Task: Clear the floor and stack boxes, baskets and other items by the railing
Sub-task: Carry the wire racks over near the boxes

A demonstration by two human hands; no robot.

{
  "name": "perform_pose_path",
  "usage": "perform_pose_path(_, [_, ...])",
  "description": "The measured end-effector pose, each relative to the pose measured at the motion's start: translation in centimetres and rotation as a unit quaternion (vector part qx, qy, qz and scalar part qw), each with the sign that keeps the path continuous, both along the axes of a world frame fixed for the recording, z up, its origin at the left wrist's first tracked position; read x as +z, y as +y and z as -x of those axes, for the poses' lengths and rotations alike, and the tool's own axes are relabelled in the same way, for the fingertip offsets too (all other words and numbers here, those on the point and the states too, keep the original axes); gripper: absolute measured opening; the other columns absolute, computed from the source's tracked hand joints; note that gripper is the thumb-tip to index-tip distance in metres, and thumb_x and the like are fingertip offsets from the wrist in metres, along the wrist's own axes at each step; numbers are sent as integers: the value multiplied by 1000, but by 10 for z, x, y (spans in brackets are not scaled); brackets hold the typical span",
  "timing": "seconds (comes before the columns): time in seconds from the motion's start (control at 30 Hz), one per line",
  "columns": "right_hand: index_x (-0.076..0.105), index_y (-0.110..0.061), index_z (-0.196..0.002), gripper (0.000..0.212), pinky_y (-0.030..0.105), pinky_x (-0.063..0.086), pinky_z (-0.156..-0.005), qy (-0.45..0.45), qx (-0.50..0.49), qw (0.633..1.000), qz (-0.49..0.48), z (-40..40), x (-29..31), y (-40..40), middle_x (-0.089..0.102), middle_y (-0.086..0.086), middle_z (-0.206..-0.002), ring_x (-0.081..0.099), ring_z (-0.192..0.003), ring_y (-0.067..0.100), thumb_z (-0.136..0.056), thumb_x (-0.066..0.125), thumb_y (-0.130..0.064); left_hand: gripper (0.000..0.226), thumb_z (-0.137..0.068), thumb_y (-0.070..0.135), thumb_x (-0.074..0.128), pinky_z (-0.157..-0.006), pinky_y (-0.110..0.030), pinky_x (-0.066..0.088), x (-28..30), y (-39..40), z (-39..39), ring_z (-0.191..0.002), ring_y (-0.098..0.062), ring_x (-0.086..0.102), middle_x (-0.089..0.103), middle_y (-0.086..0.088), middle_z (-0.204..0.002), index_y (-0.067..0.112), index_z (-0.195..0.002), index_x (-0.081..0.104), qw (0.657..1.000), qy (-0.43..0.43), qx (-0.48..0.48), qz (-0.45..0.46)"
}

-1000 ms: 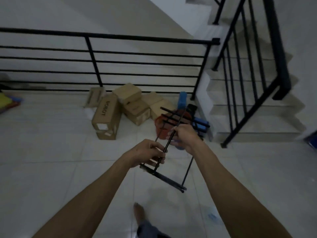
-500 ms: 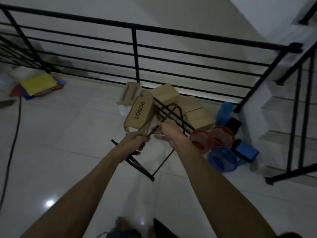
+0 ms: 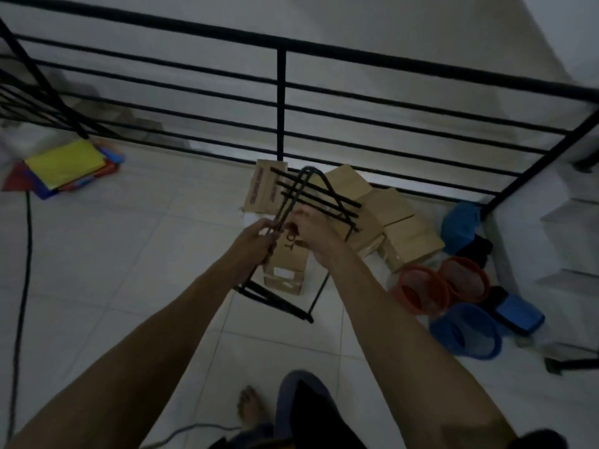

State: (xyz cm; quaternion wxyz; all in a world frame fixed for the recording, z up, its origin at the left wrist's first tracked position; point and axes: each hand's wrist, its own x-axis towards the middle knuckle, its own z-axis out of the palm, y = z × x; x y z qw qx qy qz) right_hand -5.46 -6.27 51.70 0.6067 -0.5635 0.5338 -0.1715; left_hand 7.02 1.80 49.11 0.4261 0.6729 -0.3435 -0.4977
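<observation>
Both hands, the left hand (image 3: 259, 234) and right hand (image 3: 311, 226), grip a black metal wire rack (image 3: 319, 196) by its side rods, probably to steady it, above the brown cardboard boxes (image 3: 398, 218) beneath them by the black metal railing (image 3: 281, 102).

Dim, low-contrast feed.
Your hands and the railing (image 3: 282, 105) smear with motion blur; rails bow at the wide-angle edges.
</observation>
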Motion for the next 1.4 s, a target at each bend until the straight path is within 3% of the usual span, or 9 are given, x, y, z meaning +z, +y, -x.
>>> perform_pose_path(0.2, [64,-15,-112,21,36,55,-84,34,-44,996,-64,-49,-25,-66,71,9,-108,64,-89,17,-100,52,-28,11,-103,15,51,-52,-26,31,-33,-70,-89,-55,-16,42,48,-5,-65,11,-100,61,999,16,22,-27])
perform_pose_path(0.27, [63,-16,-101,13,37,55,-88,47,-61,992,-97,-64,-41,-90,68,7,-99,62,-90,17,-101,52,-24,9,-102,18,54,-52,-26,32,-46,-96,-116,-55,-16,42,48,-6,-66,13,-99,61,997,35,51,-48])
perform_pose_path(0.37, [57,-13,-86,16,35,51,-79,77,-59,988,-117,-89,-71,-123,64,9,-92,59,-87,20,-99,50,-19,9,-100,22,59,-50,-25,33,-68,-133,-158,-53,-14,41,47,-4,-64,14,-95,59,993,49,77,-72])
perform_pose_path(0.47, [55,-15,-91,9,32,43,-75,120,-43,980,-151,-118,-107,-151,61,9,-89,57,-84,21,-96,48,-17,11,-100,22,59,-50,-24,35,-96,-161,-202,-56,-14,42,49,-4,-68,14,-94,57,989,38,89,-109])
perform_pose_path(0.67, [60,-9,-104,23,37,54,-84,173,-23,969,-175,-179,-185,-195,69,15,-107,66,-95,25,-92,48,-26,12,-102,22,57,-59,-29,46,-161,-214,-277,-61,-15,45,50,-6,-72,20,-90,58,977,33,78,-196])
perform_pose_path(0.97, [59,-13,-102,13,11,37,-37,224,-65,964,-127,-242,-352,-241,59,1,-78,54,-62,14,-100,48,-19,15,-104,20,49,-60,-27,45,-369,-279,-337,-56,-15,40,46,-4,-66,22,-89,52,965,19,52,-255])
perform_pose_path(1.07, [56,-19,-96,9,9,36,-42,248,-88,959,-106,-255,-421,-245,60,-1,-77,58,-66,15,-100,48,-20,9,-103,22,50,-62,-30,48,-450,-289,-353,-58,-17,45,50,-7,-70,21,-95,53,962,10,54,-266])
perform_pose_path(1.17, [52,-24,-99,6,4,35,-39,261,-99,956,-88,-265,-469,-242,52,-11,-75,51,-62,4,-102,48,-21,4,-104,18,51,-47,-21,41,-511,-294,-366,-57,-17,48,52,-8,-69,15,-100,53,960,-5,39,-277])
perform_pose_path(1.4, [63,-13,-109,18,5,35,-41,244,-108,960,-89,-281,-514,-229,57,-8,-79,53,-61,2,-100,47,-10,12,-102,3,45,-30,-12,33,-581,-304,-386,-76,-28,61,60,-17,-86,11,-106,53,946,-31,12,-324])
